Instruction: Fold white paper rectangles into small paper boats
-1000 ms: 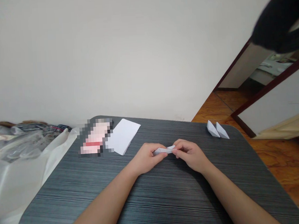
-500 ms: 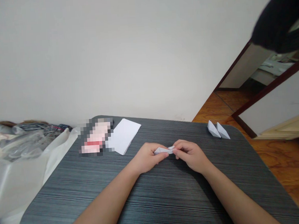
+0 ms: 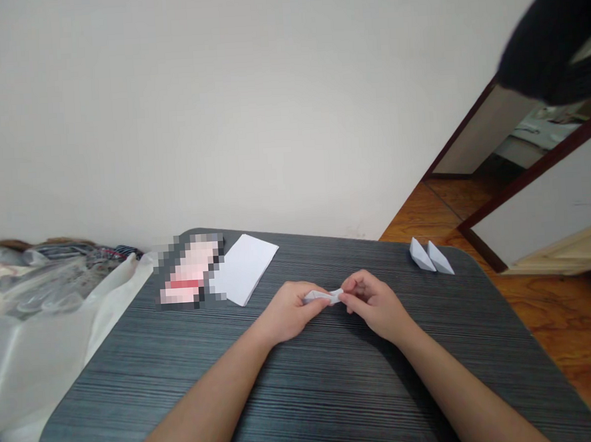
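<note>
Left hand [image 3: 291,311] closed firmly around the left part of a narrow folded white paper strip [image 3: 323,297], with the fingers wrapped over the paper. Right hand [image 3: 373,306] in a looser, partly open pinch on the strip's right end, its fingertips [image 3: 344,298] against the paper and its knuckles raised. Strip held between the two hands, near the middle of a dark grey wood-grain table [image 3: 306,387]; no telling whether it touches the tabletop. Both forearms [image 3: 201,400] reaching in from the near edge. Toward the far right corner of the table, two small white paper boats [image 3: 430,256] side by side, touching or nearly so, well apart from the hands. Near the far edge, left of the hands, a flat folded white paper sheet [image 3: 243,269], just beside a pink and red packet [image 3: 188,271], too pixelated to read. Off the table's left side, crumpled plastic bags [image 3: 44,290] on a white sheet [image 3: 34,370]. To the right, an orange wood floor [image 3: 556,312] and a dark door frame [image 3: 537,166]; in the top right corner, a dark blurred shape [image 3: 547,32], too blurred to name.
</note>
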Motion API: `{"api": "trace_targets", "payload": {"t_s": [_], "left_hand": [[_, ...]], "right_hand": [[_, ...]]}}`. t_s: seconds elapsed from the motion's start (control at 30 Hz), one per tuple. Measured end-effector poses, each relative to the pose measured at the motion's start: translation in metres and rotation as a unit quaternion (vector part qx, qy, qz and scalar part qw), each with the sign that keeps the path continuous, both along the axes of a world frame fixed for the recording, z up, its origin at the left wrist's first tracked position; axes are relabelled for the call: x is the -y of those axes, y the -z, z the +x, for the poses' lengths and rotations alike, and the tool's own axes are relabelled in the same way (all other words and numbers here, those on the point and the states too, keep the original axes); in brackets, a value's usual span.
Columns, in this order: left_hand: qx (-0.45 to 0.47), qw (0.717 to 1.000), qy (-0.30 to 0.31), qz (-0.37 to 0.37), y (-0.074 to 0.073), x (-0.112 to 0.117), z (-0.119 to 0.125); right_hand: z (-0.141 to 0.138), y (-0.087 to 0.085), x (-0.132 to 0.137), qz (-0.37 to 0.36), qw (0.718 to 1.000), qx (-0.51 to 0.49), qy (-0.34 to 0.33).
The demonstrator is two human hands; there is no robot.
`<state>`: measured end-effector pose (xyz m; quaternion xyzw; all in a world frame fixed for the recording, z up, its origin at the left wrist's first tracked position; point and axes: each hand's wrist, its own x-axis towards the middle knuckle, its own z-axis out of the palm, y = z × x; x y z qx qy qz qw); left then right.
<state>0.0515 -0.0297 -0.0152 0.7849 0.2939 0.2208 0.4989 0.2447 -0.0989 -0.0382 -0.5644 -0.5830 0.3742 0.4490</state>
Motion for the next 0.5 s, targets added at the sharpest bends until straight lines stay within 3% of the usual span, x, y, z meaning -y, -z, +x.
{"api": "trace_targets", "payload": {"t_s": [0.23,0.5], "left_hand": [[0.019,1.0,-0.015,0.013,0.0013,0.0008,0.0007],[0.046,0.998,-0.029,0.042,0.0,0.0005,0.002]], "right_hand": [[0.0024,-0.0095,-0.0001,0.12,0.981,0.149,-0.031],[0.005,-0.0085,-0.002,0.129,0.978,0.154,-0.051]]}}
